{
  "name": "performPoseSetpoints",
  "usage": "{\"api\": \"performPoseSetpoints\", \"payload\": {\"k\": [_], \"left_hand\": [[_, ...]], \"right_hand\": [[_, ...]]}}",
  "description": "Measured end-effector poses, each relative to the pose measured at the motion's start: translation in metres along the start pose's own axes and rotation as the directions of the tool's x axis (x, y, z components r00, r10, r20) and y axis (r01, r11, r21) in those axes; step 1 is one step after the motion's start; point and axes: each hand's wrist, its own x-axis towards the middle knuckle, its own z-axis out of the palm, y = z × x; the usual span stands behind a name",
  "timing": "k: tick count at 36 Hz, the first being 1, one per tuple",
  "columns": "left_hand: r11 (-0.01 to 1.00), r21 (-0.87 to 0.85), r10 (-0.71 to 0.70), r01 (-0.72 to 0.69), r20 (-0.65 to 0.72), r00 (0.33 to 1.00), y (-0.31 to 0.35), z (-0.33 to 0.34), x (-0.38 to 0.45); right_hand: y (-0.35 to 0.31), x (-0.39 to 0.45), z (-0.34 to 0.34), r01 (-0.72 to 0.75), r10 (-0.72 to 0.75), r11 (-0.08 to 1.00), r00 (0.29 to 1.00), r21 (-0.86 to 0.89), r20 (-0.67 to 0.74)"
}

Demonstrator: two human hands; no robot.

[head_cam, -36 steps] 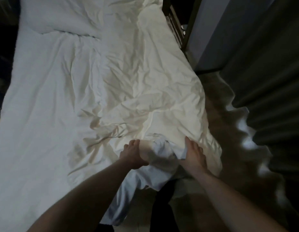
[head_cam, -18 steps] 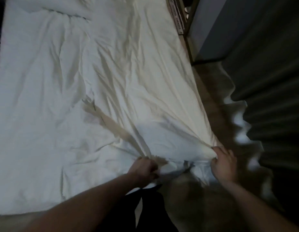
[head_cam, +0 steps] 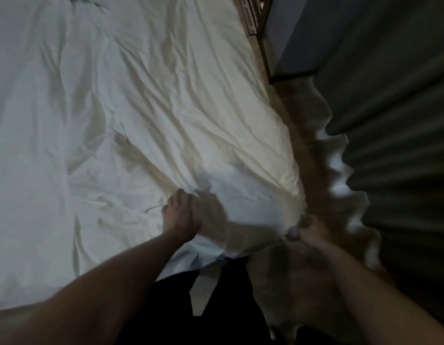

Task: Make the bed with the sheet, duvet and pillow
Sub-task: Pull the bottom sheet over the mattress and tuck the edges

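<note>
A white, wrinkled duvet (head_cam: 146, 100) covers the bed from the top of the head view down to its near right corner. My left hand (head_cam: 180, 215) grips a bunch of the duvet on the bed's near edge. My right hand (head_cam: 311, 229) grips the duvet's corner just off the bed's right side, blurred by motion. The cloth between the two hands is bunched and hangs over the edge. A pillow shape may lie at the far top left, cut off by the frame.
Dark pleated curtains (head_cam: 395, 150) hang close on the right, with light spilling under them onto the brownish floor (head_cam: 303, 282). A wooden piece of furniture (head_cam: 255, 23) stands past the bed's far right side. My dark-clothed legs (head_cam: 216, 307) stand at the bed's corner.
Both hands pulled the duvet's bunched corner toward me and to the right, stretching out the wrinkles. Since half a second ago the left hand has moved back up onto the bed.
</note>
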Motion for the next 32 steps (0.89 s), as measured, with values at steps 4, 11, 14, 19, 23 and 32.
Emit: {"api": "performPoseSetpoints", "payload": {"k": [4,11,14,19,23,32], "left_hand": [[0.923,-0.246,-0.346,0.297,-0.186,0.920,-0.012,0.013,-0.009],[0.638,-0.507,-0.628,0.580,0.094,0.773,-0.023,0.044,-0.007],[0.774,-0.355,-0.518,0.523,0.119,0.847,-0.016,0.043,0.001],[0.912,-0.157,-0.355,0.379,0.162,0.921,0.006,0.022,-0.004],[0.975,0.011,-0.215,0.221,0.271,0.938,0.037,0.003,-0.028],[0.981,-0.005,-0.183,0.192,0.285,0.941,0.091,0.021,-0.040]], "right_hand": [[-0.006,0.006,0.016,0.115,-0.109,0.990,0.991,0.083,-0.071],[-0.014,0.046,0.045,0.405,-0.407,0.841,0.910,-0.359,0.071],[-0.008,0.071,0.042,0.459,-0.493,0.714,0.866,-0.529,0.087],[0.013,0.090,0.004,0.634,-0.644,0.696,0.759,-0.337,0.096],[0.034,0.068,-0.047,0.627,-0.651,0.733,0.759,-0.263,-0.006],[0.040,0.048,-0.077,0.437,-0.475,0.865,0.872,-0.248,-0.121]]}}
